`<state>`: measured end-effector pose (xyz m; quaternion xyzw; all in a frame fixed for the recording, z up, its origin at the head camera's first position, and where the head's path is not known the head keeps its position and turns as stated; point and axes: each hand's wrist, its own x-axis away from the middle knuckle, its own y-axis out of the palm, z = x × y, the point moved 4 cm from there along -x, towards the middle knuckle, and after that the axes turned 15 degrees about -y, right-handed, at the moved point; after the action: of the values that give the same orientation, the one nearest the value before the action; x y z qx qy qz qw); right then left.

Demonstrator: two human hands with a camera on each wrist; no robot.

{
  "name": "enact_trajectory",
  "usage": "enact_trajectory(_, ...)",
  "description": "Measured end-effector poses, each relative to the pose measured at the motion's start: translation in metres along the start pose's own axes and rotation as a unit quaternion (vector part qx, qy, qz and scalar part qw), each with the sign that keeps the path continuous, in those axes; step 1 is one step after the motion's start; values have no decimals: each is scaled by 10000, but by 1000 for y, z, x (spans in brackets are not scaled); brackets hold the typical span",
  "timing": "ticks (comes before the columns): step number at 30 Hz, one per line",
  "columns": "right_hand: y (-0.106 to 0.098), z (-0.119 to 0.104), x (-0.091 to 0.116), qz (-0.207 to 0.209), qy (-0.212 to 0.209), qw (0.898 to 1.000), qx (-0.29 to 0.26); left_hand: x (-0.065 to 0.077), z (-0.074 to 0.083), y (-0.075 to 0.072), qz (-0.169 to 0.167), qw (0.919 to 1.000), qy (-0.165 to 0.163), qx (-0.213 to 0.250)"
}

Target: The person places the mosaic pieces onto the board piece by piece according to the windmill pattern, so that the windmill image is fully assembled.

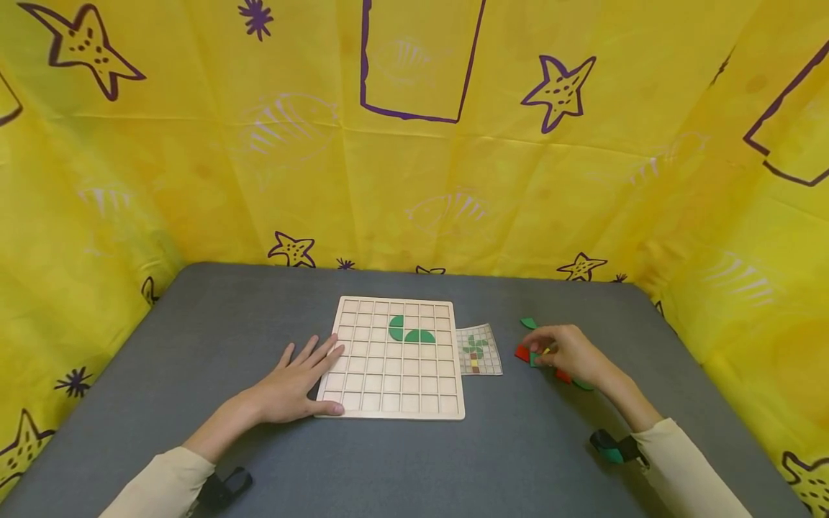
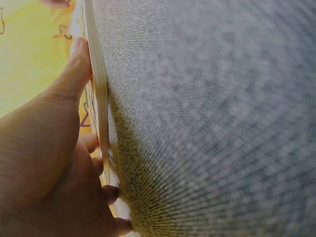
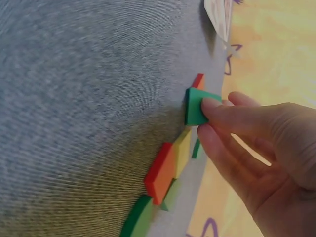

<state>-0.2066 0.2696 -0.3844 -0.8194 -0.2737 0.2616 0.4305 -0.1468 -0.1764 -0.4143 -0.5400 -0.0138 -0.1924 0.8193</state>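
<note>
A square wooden grid board (image 1: 395,385) lies on the table, with several green quarter-circle pieces (image 1: 396,333) set in its upper cells. My left hand (image 1: 288,388) rests along the board's left edge, fingers spread and thumb at the near corner; the left wrist view shows the thumb (image 2: 74,69) against the board's side. To the right, my right hand (image 1: 573,352) pinches a green piece (image 3: 195,106) with thumb and fingers. Around it lie loose pieces: a red one (image 3: 160,170), a yellow one (image 3: 182,152) and a green curved one (image 3: 138,217).
A printed pattern card (image 1: 490,356) touches the board's right side, showing green, yellow and brown shapes on a grid. Beyond the right hand's fingers lies another green piece (image 1: 528,323). Yellow patterned cloth (image 1: 401,194) hangs around the grey table (image 1: 388,467).
</note>
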Motion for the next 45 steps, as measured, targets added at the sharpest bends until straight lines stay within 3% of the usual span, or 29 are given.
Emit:
enact_trajectory(22,-8,-16,-26,45,-302,9995,107,-2,0,2,21,10000,53,4)
enact_trajectory(28,-4,-20,-38,43,-273,9996,106,-1,-1,1,61,10000,42,-21)
enact_trajectory(45,16,-42,-73,-1,-727,9972,-148,0,-2,1,57,10000,40,3)
